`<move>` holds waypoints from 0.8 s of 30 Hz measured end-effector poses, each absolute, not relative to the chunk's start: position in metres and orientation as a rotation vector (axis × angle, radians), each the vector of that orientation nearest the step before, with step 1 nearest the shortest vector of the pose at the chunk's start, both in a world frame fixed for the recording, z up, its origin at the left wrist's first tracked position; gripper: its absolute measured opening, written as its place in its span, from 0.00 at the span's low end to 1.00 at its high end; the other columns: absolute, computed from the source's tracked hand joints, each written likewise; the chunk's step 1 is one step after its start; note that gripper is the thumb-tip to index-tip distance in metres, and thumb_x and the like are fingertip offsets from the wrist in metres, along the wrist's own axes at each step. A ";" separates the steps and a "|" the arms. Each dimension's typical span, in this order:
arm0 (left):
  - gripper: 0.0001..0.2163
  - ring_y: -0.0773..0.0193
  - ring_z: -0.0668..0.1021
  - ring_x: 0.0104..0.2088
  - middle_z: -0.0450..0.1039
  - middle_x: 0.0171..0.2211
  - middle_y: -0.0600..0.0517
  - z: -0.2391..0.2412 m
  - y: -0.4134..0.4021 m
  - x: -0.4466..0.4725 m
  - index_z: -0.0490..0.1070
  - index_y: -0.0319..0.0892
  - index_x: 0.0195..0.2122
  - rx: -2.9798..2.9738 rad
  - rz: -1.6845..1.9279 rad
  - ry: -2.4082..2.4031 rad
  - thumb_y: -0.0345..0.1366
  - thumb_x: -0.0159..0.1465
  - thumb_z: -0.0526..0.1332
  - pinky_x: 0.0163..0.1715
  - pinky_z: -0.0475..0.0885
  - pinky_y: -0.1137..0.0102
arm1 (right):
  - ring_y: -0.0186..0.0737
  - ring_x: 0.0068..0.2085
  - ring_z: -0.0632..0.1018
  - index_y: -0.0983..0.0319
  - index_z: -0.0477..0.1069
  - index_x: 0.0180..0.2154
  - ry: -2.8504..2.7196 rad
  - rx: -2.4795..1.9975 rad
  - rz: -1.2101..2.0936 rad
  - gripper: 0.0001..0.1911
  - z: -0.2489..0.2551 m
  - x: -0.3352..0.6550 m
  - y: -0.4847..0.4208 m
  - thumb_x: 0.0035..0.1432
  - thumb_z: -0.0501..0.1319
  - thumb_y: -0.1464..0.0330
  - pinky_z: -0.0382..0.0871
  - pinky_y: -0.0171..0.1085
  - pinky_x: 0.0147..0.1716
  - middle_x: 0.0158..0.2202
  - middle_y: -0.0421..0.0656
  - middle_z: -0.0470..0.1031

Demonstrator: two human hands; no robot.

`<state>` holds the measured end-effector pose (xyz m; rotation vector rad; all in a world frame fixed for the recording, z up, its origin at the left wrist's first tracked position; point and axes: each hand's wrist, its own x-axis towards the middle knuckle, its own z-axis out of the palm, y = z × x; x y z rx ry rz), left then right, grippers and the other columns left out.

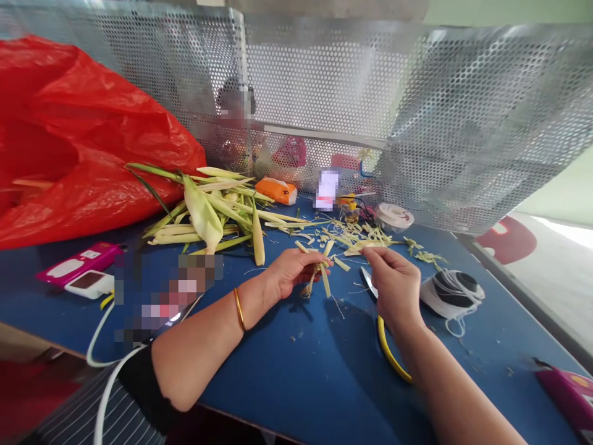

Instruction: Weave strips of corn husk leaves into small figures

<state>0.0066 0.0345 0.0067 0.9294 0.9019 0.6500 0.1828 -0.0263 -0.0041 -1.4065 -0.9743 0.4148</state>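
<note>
left hand (299,270): pinches husk bundle (325,282), long axis near-to-far | right hand (396,284): apart rightward, fingertips together, contents unclear

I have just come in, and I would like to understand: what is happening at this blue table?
The person's left hand holds a small bundle of pale leaf strips. The right hand is near it, fingertips pinched together; whether they hold something thin, I cannot tell. Yellow-handled scissors are partly hidden by the right hand. Small leaf pieces lie scattered beyond the hands, and a pile of longer leaves lies beside the red bag.
</note>
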 end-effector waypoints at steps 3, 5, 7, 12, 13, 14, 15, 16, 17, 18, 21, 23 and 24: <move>0.07 0.65 0.80 0.32 0.80 0.34 0.45 0.008 0.035 0.007 0.79 0.37 0.27 0.890 0.689 0.959 0.35 0.49 0.71 0.30 0.72 0.75 | 0.34 0.24 0.67 0.62 0.80 0.32 -0.979 -1.433 0.365 0.15 -0.001 0.189 -0.027 0.52 0.65 0.57 0.58 0.35 0.24 0.24 0.40 0.74; 0.07 0.65 0.80 0.31 0.79 0.32 0.46 0.008 0.034 0.008 0.79 0.37 0.27 0.879 0.718 0.969 0.34 0.49 0.71 0.29 0.72 0.75 | 0.36 0.27 0.69 0.61 0.80 0.31 -1.019 -1.457 0.365 0.13 0.001 0.189 -0.028 0.52 0.66 0.58 0.59 0.35 0.25 0.26 0.41 0.76; 0.07 0.65 0.80 0.32 0.79 0.32 0.46 0.008 0.034 0.008 0.79 0.38 0.29 0.889 0.737 0.946 0.35 0.50 0.71 0.30 0.72 0.75 | 0.37 0.28 0.70 0.61 0.80 0.30 -1.068 -1.464 0.417 0.13 0.003 0.188 -0.029 0.52 0.66 0.58 0.60 0.35 0.25 0.26 0.41 0.76; 0.11 0.64 0.80 0.34 0.79 0.31 0.47 0.008 0.032 0.009 0.79 0.39 0.35 0.953 0.757 0.839 0.37 0.51 0.70 0.34 0.72 0.73 | 0.36 0.27 0.70 0.61 0.80 0.29 -1.108 -1.449 0.523 0.12 0.005 0.181 -0.032 0.50 0.67 0.59 0.60 0.35 0.25 0.24 0.40 0.75; 0.12 0.63 0.80 0.35 0.79 0.32 0.47 0.008 0.031 0.009 0.79 0.39 0.35 0.962 0.731 0.807 0.37 0.51 0.71 0.34 0.72 0.72 | 0.35 0.26 0.69 0.61 0.80 0.29 -1.112 -1.451 0.542 0.12 0.006 0.180 -0.032 0.50 0.67 0.59 0.59 0.34 0.25 0.24 0.40 0.74; 0.12 0.63 0.81 0.35 0.80 0.33 0.47 0.008 0.030 0.009 0.79 0.39 0.35 0.966 0.690 0.772 0.37 0.50 0.71 0.35 0.72 0.72 | 0.35 0.26 0.68 0.61 0.80 0.29 -1.116 -1.453 0.563 0.12 0.007 0.179 -0.033 0.49 0.67 0.59 0.58 0.34 0.24 0.23 0.40 0.74; 0.12 0.62 0.81 0.35 0.80 0.35 0.46 0.009 0.029 0.009 0.78 0.39 0.34 0.963 0.643 0.740 0.37 0.50 0.71 0.36 0.73 0.71 | 0.34 0.25 0.67 0.61 0.80 0.29 -1.123 -1.454 0.584 0.12 0.008 0.178 -0.033 0.49 0.67 0.59 0.58 0.35 0.24 0.23 0.40 0.73; 0.11 0.62 0.81 0.35 0.80 0.36 0.46 0.009 0.028 0.009 0.77 0.39 0.33 0.954 0.599 0.715 0.37 0.50 0.72 0.36 0.73 0.70 | 0.34 0.25 0.67 0.61 0.80 0.28 -1.133 -1.454 0.597 0.12 0.009 0.178 -0.033 0.49 0.67 0.58 0.58 0.35 0.24 0.23 0.40 0.73; 0.11 0.62 0.82 0.35 0.80 0.36 0.46 0.009 0.027 0.009 0.76 0.39 0.33 0.943 0.570 0.701 0.37 0.50 0.72 0.36 0.73 0.70 | 0.34 0.25 0.67 0.61 0.80 0.28 -1.144 -1.454 0.602 0.12 0.009 0.178 -0.033 0.49 0.67 0.58 0.58 0.35 0.24 0.23 0.40 0.73; 0.11 0.62 0.82 0.34 0.80 0.36 0.47 0.008 0.027 0.009 0.75 0.40 0.33 0.929 0.559 0.700 0.36 0.51 0.72 0.37 0.73 0.69 | 0.34 0.25 0.67 0.61 0.80 0.27 -1.153 -1.452 0.597 0.13 0.010 0.178 -0.033 0.49 0.67 0.58 0.59 0.35 0.24 0.23 0.40 0.74; 0.10 0.61 0.82 0.32 0.80 0.32 0.47 0.007 0.027 0.010 0.73 0.39 0.33 0.894 0.595 0.742 0.34 0.52 0.71 0.39 0.74 0.67 | 0.35 0.25 0.68 0.62 0.79 0.27 -1.156 -1.450 0.574 0.13 0.011 0.178 -0.033 0.49 0.67 0.58 0.60 0.35 0.25 0.24 0.40 0.74; 0.08 0.61 0.82 0.32 0.80 0.32 0.47 0.007 0.028 0.010 0.73 0.39 0.32 0.880 0.628 0.763 0.32 0.52 0.70 0.40 0.74 0.66 | 0.34 0.25 0.66 0.62 0.79 0.28 -1.139 -1.453 0.569 0.13 0.011 0.178 -0.033 0.49 0.66 0.57 0.58 0.35 0.24 0.23 0.40 0.73; 0.08 0.62 0.82 0.32 0.80 0.31 0.47 0.006 0.028 0.010 0.73 0.39 0.32 0.876 0.636 0.769 0.32 0.53 0.69 0.40 0.74 0.66 | 0.34 0.24 0.66 0.62 0.79 0.28 -1.132 -1.455 0.566 0.14 0.010 0.178 -0.033 0.50 0.66 0.57 0.58 0.34 0.24 0.22 0.40 0.72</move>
